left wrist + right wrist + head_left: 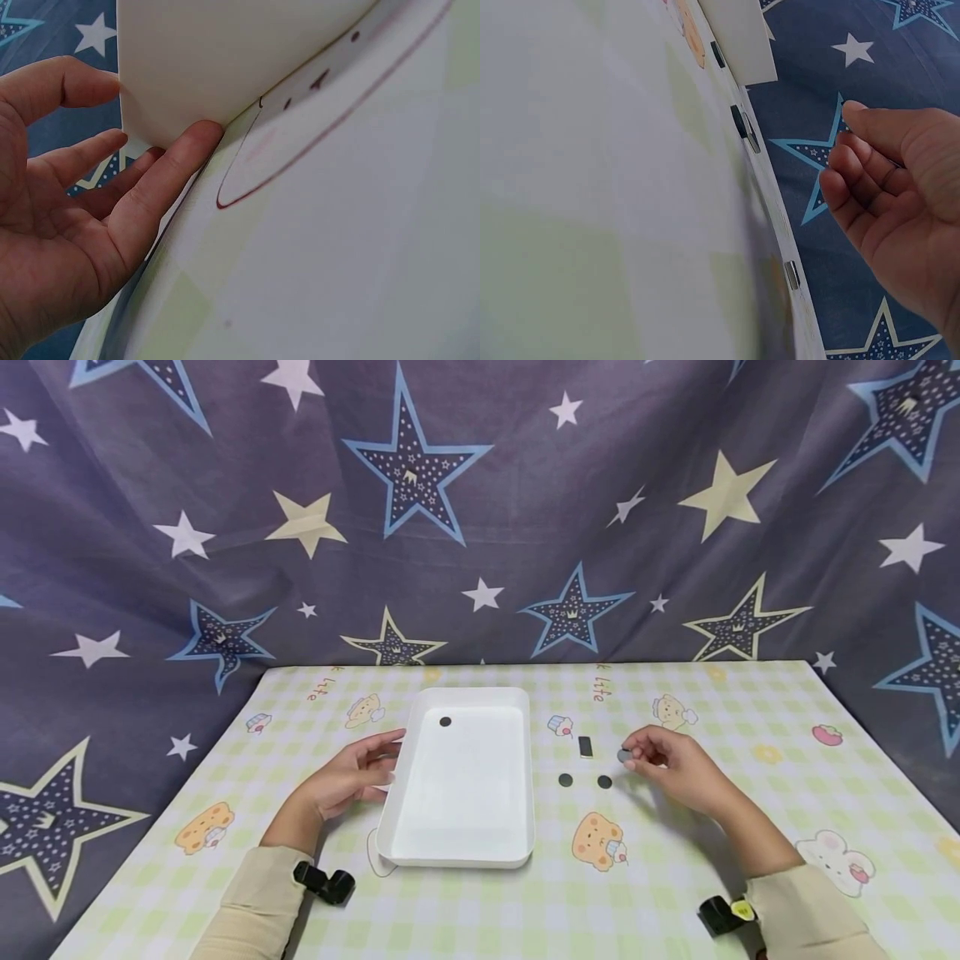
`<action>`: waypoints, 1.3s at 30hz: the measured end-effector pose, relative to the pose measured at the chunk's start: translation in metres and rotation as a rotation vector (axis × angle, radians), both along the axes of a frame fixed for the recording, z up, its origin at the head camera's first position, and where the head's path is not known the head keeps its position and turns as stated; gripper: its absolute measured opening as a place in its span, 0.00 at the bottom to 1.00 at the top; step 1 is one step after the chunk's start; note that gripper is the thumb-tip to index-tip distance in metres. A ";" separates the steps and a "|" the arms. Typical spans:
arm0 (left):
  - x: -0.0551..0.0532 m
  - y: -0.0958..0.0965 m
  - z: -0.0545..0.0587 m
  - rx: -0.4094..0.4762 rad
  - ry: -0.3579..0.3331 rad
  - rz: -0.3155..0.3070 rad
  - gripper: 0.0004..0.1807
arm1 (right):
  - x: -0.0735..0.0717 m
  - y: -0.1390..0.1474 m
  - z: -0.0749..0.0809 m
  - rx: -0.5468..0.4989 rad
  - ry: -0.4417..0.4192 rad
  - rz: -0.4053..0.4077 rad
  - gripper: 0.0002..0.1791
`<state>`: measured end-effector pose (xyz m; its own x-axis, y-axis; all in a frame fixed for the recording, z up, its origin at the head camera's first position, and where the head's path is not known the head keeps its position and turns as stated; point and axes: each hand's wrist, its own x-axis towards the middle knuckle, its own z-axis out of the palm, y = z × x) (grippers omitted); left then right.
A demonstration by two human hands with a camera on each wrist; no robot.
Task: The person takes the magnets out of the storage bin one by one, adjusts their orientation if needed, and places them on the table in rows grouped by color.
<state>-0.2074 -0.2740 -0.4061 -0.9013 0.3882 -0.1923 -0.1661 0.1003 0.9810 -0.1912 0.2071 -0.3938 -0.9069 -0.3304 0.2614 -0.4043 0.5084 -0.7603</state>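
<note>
A white rectangular tray lies on the table with one small dark round disc inside, toward its far left. My left hand is at the tray's left side, its fingertips touching the outer wall in the left wrist view. To the right of the tray, my right hand pinches a grey round disc between thumb and fingertips, above the tabletop. Close by lie two dark discs, one on the left and one on the right, plus a dark rectangular piece.
A checked tablecloth with cartoon prints covers the table. In the right wrist view another small piece lies on the table, beyond the right hand. A dark curtain with stars hangs along the far edge.
</note>
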 end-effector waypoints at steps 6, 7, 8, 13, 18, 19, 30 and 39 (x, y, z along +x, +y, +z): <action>-0.001 0.001 -0.001 0.002 0.002 0.000 0.42 | 0.000 0.011 -0.001 0.007 -0.017 0.017 0.07; -0.001 0.001 -0.001 0.004 0.004 -0.003 0.42 | 0.000 0.013 0.000 0.004 -0.025 0.019 0.07; -0.001 0.001 -0.001 0.004 0.007 -0.004 0.42 | 0.000 0.015 0.000 -0.003 -0.035 0.023 0.07; -0.002 0.001 -0.001 0.008 0.018 -0.018 0.41 | -0.001 0.024 0.000 -0.022 -0.059 0.047 0.08; -0.002 0.001 0.000 0.004 0.022 -0.021 0.41 | -0.002 0.030 -0.003 -0.022 -0.078 0.084 0.08; -0.003 0.001 0.000 0.004 0.022 -0.020 0.41 | -0.002 0.031 -0.004 -0.021 -0.087 0.085 0.08; -0.002 0.000 -0.001 0.009 0.017 -0.019 0.41 | -0.007 0.034 -0.010 0.074 -0.166 0.070 0.08; 0.000 0.000 -0.001 0.008 0.018 -0.020 0.40 | -0.007 0.035 -0.014 0.157 -0.189 0.028 0.05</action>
